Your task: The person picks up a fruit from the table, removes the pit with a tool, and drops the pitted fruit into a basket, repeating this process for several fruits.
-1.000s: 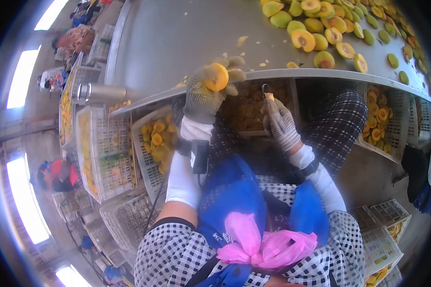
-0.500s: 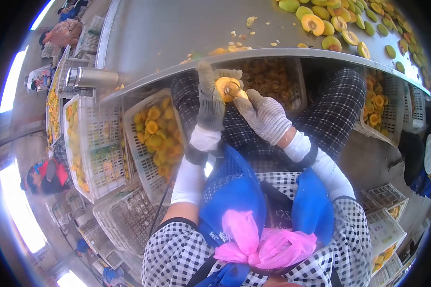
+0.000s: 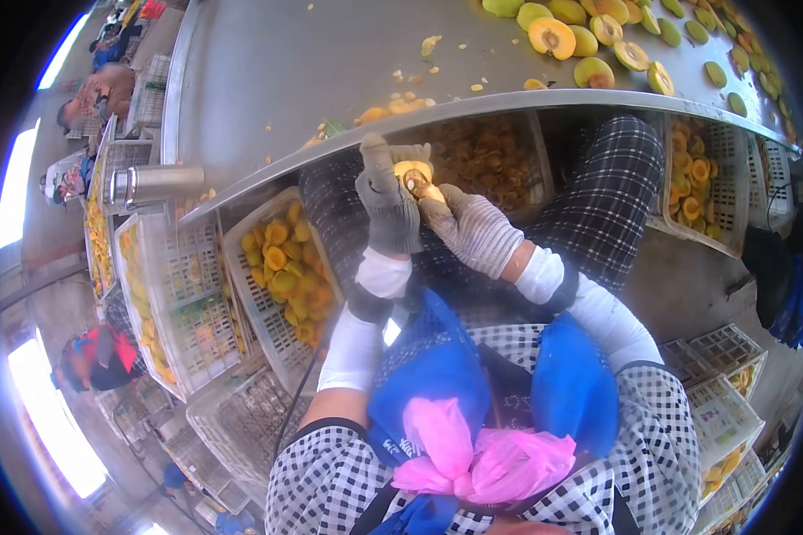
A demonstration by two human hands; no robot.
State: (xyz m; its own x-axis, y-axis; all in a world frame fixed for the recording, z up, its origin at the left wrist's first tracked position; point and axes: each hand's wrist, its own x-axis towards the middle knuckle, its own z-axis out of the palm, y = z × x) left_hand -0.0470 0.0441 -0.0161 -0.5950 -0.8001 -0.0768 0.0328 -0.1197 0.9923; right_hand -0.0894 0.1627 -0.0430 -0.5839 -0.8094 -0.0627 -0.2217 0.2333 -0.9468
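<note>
My left hand [image 3: 390, 198], in a grey knit glove, is closed round a halved yellow peach [image 3: 413, 169], its cut face turned toward me and brown at the centre. My right hand [image 3: 480, 230], in a pale knit glove, is pinched right against that centre. A short tan piece shows between its fingertips and the fruit, but I cannot tell what it is. Both hands are above my lap, just below the edge of the metal table [image 3: 268, 85]. Under the table, beyond the hands, a crate holds brownish-orange fruit pieces [image 3: 486, 160].
Peach halves [image 3: 551, 38] lie across the table's far right, with small scraps near its edge. A steel flask [image 3: 156, 185] stands at the table's left corner. Crates of peach halves [image 3: 285, 267] flank my legs. Other people [image 3: 103, 357] are at the left.
The view has shifted slightly, so the table and crates appear displaced. The peach half has tilted in my left hand, and the left fingers have curled closer round it. My right hand stays against the fruit.
</note>
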